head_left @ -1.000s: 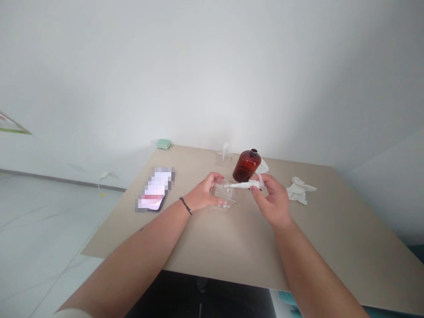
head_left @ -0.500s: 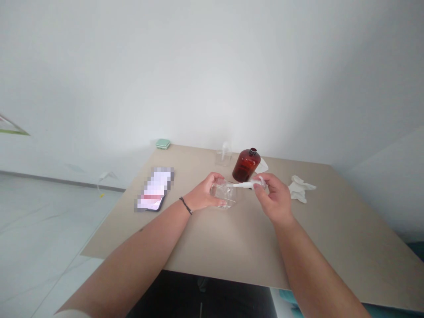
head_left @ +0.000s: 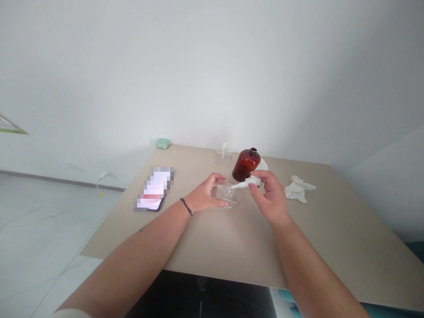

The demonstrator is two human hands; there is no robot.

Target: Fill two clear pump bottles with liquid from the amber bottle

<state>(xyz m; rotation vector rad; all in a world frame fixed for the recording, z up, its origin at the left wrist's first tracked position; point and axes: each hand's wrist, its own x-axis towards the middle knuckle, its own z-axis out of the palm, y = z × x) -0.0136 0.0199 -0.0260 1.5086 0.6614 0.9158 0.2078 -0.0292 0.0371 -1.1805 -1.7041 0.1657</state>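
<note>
My left hand [head_left: 209,193] is closed round a clear square bottle [head_left: 225,197], its thumb and fingers on opposite sides. The bottle looks tilted, with its neck toward the right. In my right hand [head_left: 270,194] a white pump head [head_left: 252,182] is pinched between thumb and fingers, and its slim stem points left. The stem's tip is at the bottle's neck; whether it is inside I cannot tell. Just behind the pump head stands an open brown bottle [head_left: 245,165] with no cap on.
A phone [head_left: 155,187] lies at the left of the table [head_left: 225,247]. At the back are a small green case [head_left: 162,143] and another clear bottle with a white pump [head_left: 223,155]. A crumpled tissue [head_left: 298,190] lies on the right. The wall borders the back edge.
My right hand has shifted slightly left, and the pump head is now tilted with its stem pointing down to the left. My left hand and the clear bottle have hardly moved.
</note>
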